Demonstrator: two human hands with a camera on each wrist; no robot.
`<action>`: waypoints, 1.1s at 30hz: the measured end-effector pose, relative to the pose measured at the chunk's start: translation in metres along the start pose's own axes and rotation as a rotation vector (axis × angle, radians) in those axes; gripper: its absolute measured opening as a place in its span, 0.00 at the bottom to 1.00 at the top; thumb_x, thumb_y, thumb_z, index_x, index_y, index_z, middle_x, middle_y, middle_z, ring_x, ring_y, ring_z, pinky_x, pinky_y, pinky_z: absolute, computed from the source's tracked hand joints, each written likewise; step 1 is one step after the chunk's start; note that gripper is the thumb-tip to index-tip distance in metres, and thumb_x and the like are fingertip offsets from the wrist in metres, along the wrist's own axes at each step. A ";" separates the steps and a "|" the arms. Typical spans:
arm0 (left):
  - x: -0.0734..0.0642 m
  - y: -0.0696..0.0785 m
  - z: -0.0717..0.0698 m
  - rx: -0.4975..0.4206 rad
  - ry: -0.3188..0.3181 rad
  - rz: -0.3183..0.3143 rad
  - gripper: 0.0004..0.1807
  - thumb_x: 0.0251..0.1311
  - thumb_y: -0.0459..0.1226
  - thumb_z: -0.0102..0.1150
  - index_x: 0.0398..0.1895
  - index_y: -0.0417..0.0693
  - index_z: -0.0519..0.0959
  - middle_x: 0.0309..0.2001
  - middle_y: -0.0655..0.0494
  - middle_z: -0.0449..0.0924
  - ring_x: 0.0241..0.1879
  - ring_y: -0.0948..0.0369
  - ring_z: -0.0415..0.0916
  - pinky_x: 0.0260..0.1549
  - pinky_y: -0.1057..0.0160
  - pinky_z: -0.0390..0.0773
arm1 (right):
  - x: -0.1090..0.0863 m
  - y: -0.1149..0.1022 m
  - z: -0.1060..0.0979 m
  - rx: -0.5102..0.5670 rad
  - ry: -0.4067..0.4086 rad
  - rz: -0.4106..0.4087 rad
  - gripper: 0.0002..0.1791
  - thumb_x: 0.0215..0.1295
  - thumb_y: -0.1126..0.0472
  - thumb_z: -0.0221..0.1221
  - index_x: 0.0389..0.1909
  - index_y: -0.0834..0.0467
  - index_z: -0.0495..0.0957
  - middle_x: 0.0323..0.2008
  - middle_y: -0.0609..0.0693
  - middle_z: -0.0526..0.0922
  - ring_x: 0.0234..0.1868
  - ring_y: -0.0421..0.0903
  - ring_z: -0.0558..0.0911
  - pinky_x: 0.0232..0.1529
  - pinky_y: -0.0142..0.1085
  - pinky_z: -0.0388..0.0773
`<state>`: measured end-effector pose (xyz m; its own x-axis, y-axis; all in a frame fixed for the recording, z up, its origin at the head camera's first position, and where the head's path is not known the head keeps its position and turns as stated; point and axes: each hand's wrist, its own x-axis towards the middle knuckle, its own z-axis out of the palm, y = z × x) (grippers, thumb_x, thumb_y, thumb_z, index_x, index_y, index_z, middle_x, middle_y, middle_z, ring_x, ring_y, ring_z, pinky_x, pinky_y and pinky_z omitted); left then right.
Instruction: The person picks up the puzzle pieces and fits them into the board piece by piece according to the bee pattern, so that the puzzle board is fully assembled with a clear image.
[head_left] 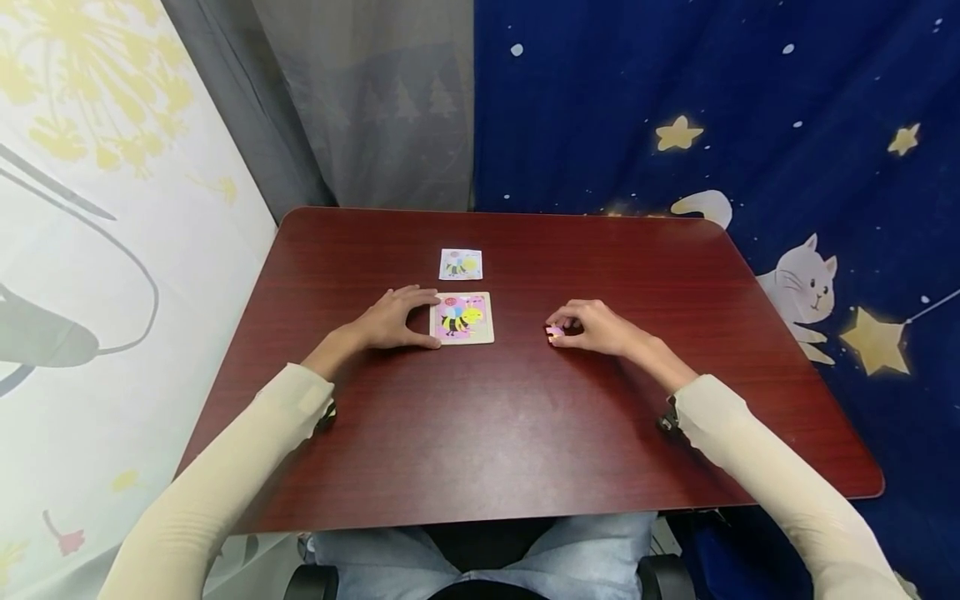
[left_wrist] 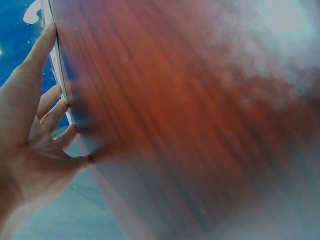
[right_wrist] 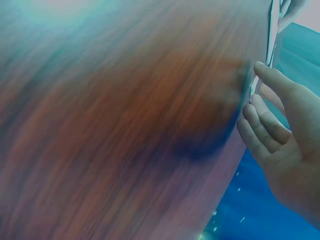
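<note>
A small square wooden bee puzzle (head_left: 462, 319) lies on the table, its pink picture in a pale frame. My left hand (head_left: 392, 319) holds it from the left, thumb at the near corner and fingertips at the far corner. In the left wrist view, the puzzle shows edge-on as a thin pale strip (left_wrist: 60, 70) at the thumb. My right hand (head_left: 592, 327) pinches a small pink puzzle piece (head_left: 554, 332) between thumb and fingers, to the right of the puzzle. The piece is mostly covered by the fingertips in the right wrist view.
Just behind the puzzle lies a paler card (head_left: 461, 264) with a similar bee picture. The dark red wooden table (head_left: 465, 433) has rounded corners and reaches back to grey and blue curtains (head_left: 585, 100). A patterned white panel (head_left: 112, 275) stands along the left side.
</note>
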<state>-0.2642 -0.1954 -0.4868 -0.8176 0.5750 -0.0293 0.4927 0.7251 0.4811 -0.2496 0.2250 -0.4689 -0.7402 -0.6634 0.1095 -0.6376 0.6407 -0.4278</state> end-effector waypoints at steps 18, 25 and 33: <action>0.002 -0.004 0.002 -0.008 -0.007 -0.011 0.50 0.54 0.64 0.73 0.77 0.54 0.69 0.80 0.54 0.61 0.81 0.47 0.46 0.76 0.35 0.40 | 0.050 -0.032 0.016 0.051 -0.017 -0.053 0.17 0.64 0.54 0.73 0.52 0.55 0.88 0.42 0.48 0.85 0.44 0.48 0.83 0.47 0.44 0.81; 0.004 -0.004 0.003 0.002 -0.002 -0.020 0.49 0.54 0.63 0.74 0.77 0.55 0.69 0.80 0.55 0.60 0.82 0.49 0.46 0.77 0.36 0.40 | 0.064 -0.042 0.021 0.048 -0.028 -0.053 0.18 0.65 0.54 0.73 0.52 0.56 0.88 0.43 0.49 0.85 0.44 0.48 0.83 0.47 0.43 0.82; 0.004 -0.005 0.002 0.003 -0.004 -0.020 0.50 0.54 0.64 0.73 0.77 0.55 0.69 0.80 0.56 0.60 0.82 0.49 0.46 0.77 0.35 0.40 | 0.077 -0.054 0.028 0.040 -0.027 -0.066 0.19 0.64 0.55 0.73 0.52 0.58 0.87 0.42 0.51 0.85 0.45 0.47 0.83 0.48 0.41 0.81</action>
<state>-0.2693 -0.1959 -0.4916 -0.8260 0.5621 -0.0422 0.4776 0.7376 0.4773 -0.2663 0.1287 -0.4623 -0.6906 -0.7141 0.1145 -0.6752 0.5799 -0.4558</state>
